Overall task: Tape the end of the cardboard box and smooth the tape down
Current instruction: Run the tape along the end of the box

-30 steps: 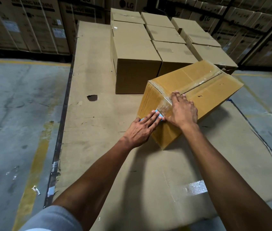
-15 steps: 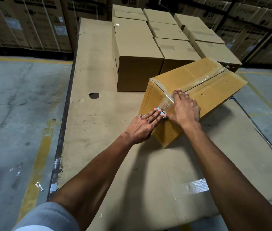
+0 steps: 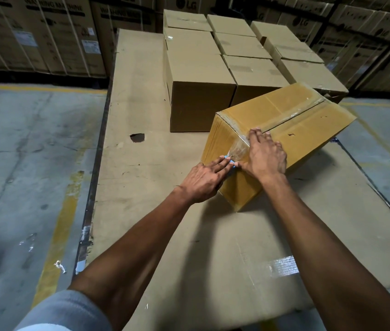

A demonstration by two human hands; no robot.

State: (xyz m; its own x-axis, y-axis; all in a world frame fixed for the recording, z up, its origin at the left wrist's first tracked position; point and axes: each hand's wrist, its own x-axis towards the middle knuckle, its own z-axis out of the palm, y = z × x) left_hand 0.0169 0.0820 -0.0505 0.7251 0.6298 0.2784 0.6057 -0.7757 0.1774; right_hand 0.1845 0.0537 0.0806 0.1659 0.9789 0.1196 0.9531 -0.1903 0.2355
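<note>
A yellow-brown cardboard box (image 3: 303, 120) lies at an angle on a cardboard sheet, its near end facing me. A strip of clear tape (image 3: 238, 149) runs along the top seam and down over this end. My right hand (image 3: 264, 155) lies flat on the box's top edge, fingers spread, pressing on the tape. Against the end face my left hand (image 3: 204, 179) curls over a tape roll, of which only a blue part (image 3: 229, 160) shows at the fingertips. The tape stretches from that blue part up to my right hand.
Several sealed brown boxes (image 3: 198, 75) stand in rows just behind the taped box. The cardboard sheet (image 3: 141, 163) has a hole (image 3: 137, 137) at its left and a stuck tape scrap (image 3: 283, 266) near me. Concrete floor (image 3: 22, 163) lies left; stacked appliance cartons (image 3: 46, 39) line the back.
Both hands stay at the box's near end in almost the same pose. My left hand has slid slightly up the end face toward my right hand.
</note>
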